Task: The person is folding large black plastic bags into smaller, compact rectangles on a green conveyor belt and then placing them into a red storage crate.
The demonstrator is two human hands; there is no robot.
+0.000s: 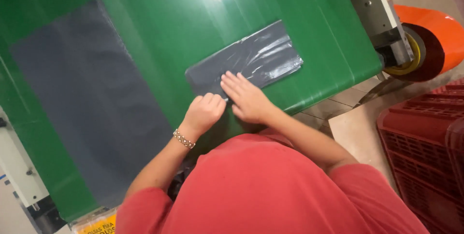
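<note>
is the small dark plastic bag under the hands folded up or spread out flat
Folded. The small dark glossy plastic bag is a compact creased strip, beside a large dark sheet lying spread flat. The right hand presses it; the left hand pinches its edge.

Dark grey bag (pixel 246 60) on green belt (pixel 169 16); red crate (pixel 420 137).

yellow package (pixel 99 225) | bottom-left edge | under green table (pixel 169 16)

The left hand (pixel 203 112) was curled into a loose fist, knuckles up, with a beaded band at its wrist. Just beside it, the right hand (pixel 247 99) lay flat, palm down, fingers (pixel 231 82) stretched forward. Both forearms were bare and bent inward from red sleeves.
</note>
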